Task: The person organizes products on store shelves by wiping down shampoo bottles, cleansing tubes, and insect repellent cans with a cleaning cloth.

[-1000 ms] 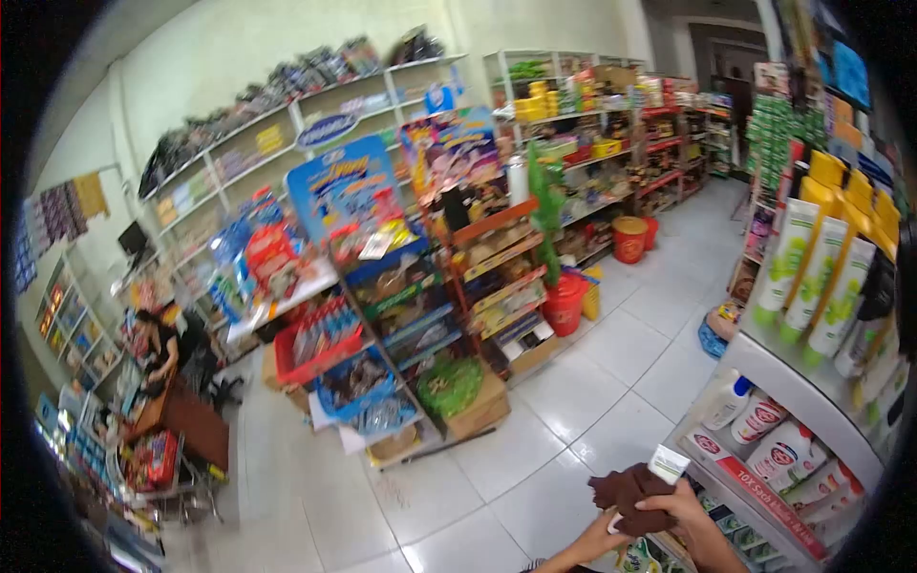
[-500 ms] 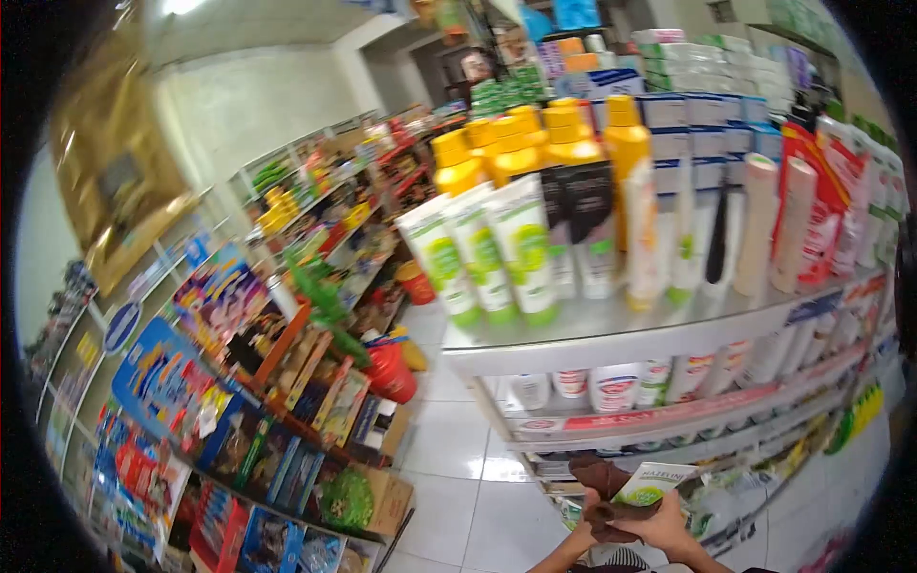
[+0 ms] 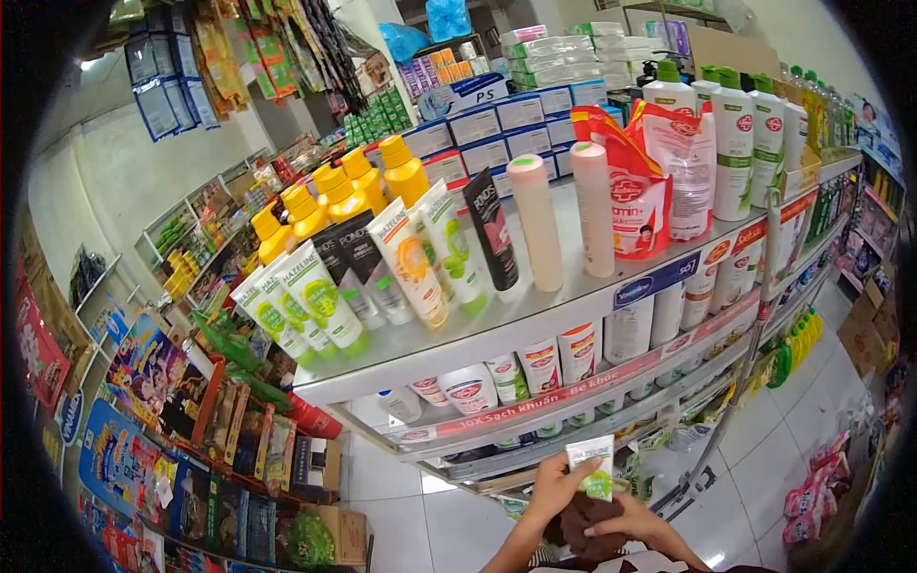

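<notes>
The person's left hand grips a white and green tube by its left side, the thumb lying across its front. The tube stands nearly upright in front of the person, below the near edge of the shelf unit and apart from it. Its lower end meets a brown cloth, bunched beneath it. The right hand is closed on the right side of the cloth, thumb over the folds; its other fingers are mostly hidden.

On the unit's top, at the left, white and green tubes lean beside dark tubes, with yellow bottles behind them. An orange and white tube comes next, then a black tube and two pale pink tubes standing upright. Red and white pouches are right of those, and white bottles with green caps are farther right. Blue and white boxes are stacked behind. A lower shelf holds more tubes and bottles behind a red strip.

At the left are goods racks and a blue poster; at the right, pink packs lie on the tiled floor.
</notes>
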